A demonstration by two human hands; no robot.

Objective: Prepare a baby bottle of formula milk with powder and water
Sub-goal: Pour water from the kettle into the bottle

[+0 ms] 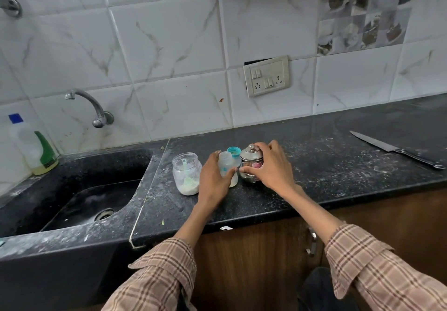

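Both hands (212, 177) (271, 165) grip bottle (226, 163) and steel pot (251, 160) mid-counter.

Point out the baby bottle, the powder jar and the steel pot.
baby bottle (225, 159): head view, on its clear upper body.
powder jar (187, 180): head view, on its front wall.
steel pot (250, 153): head view, on its lid.

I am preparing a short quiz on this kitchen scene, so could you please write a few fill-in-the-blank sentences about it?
1. The left hand grips the baby ____.
2. The right hand holds a lidded ____ pot.
3. A green scoop stands inside the open ____ of powder.
4. A ____ lies on the countertop at far right.

Missing words: bottle; steel; jar; knife.
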